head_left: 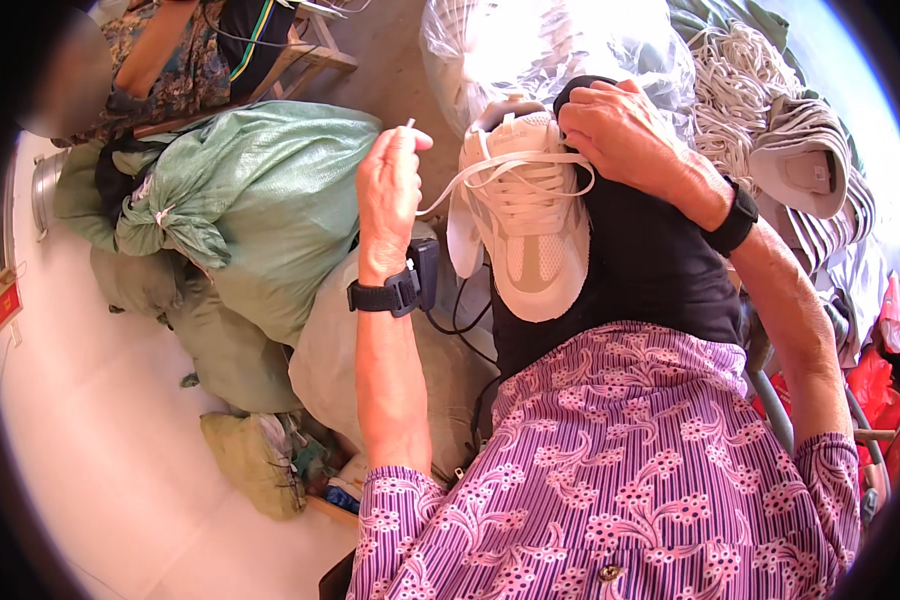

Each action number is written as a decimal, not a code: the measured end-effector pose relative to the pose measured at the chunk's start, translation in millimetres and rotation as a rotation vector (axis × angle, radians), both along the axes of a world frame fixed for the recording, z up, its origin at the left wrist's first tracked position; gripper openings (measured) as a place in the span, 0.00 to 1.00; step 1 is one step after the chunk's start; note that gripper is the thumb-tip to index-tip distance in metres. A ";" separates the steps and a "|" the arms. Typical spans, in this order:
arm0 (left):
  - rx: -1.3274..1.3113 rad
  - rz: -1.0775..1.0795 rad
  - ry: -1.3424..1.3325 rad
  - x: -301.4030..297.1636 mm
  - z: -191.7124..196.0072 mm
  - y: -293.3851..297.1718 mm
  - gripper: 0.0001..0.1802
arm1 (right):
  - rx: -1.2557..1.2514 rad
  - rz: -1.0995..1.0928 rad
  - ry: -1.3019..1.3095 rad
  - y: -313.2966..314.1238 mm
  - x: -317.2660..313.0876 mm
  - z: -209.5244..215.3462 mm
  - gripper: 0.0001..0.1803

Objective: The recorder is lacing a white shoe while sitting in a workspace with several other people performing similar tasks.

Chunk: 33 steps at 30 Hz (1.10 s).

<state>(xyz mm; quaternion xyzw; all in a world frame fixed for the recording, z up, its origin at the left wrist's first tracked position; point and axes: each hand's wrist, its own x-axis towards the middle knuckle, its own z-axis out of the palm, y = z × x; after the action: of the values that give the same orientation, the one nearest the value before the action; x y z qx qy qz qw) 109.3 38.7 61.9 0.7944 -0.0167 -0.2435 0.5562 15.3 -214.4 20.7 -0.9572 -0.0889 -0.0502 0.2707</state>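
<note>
A cream and beige sneaker [537, 250] rests on my black-clad lap, its toe toward me. A pale shoelace [457, 187] is threaded through its eyelets and crosses loosely over the tongue. My left hand [388, 185], raised to the left of the sneaker, is closed around one lace end, whose tip pokes out above the fingers. From there the lace runs slack back to the shoe. My right hand [620, 130] is curled at the right side of the sneaker's collar, beside a lace loop. What its fingertips pinch is hidden.
Stuffed green sacks [280, 190] lie to my left. Beyond the sneaker stands a clear plastic bag [570, 50] with pale things inside. A heap of laces [735, 90] and stacked grey shoe pieces [805, 155] sit at the right. Another person's arm [157, 50] shows at far left.
</note>
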 end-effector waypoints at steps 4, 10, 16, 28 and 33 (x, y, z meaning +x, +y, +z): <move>0.212 -0.120 -0.168 -5.0 -7.5 -5.1 0.16 | -0.009 0.006 0.001 1.5 0.5 1.3 0.04; 0.279 -0.187 -0.139 -13.0 -10.0 -8.6 0.19 | -0.121 0.021 -0.031 15.2 4.8 -0.8 0.03; 0.245 -0.282 -0.207 -17.8 -11.2 -12.0 0.16 | -0.102 0.019 0.065 17.3 5.8 -0.2 0.04; 0.513 -0.415 -0.638 -17.0 -21.8 -32.2 0.17 | -0.052 0.004 0.003 16.0 4.0 -6.3 0.04; 0.579 -0.346 -0.539 -21.9 -24.8 -35.3 0.17 | -0.071 0.029 0.003 13.1 3.4 -1.2 0.04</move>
<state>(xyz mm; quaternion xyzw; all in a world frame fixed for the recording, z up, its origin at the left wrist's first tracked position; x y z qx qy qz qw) 87.4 3.3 37.1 0.9384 -0.2250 -0.1115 0.2372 18.7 -201.3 19.5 -0.9649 -0.1043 -0.0416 0.2374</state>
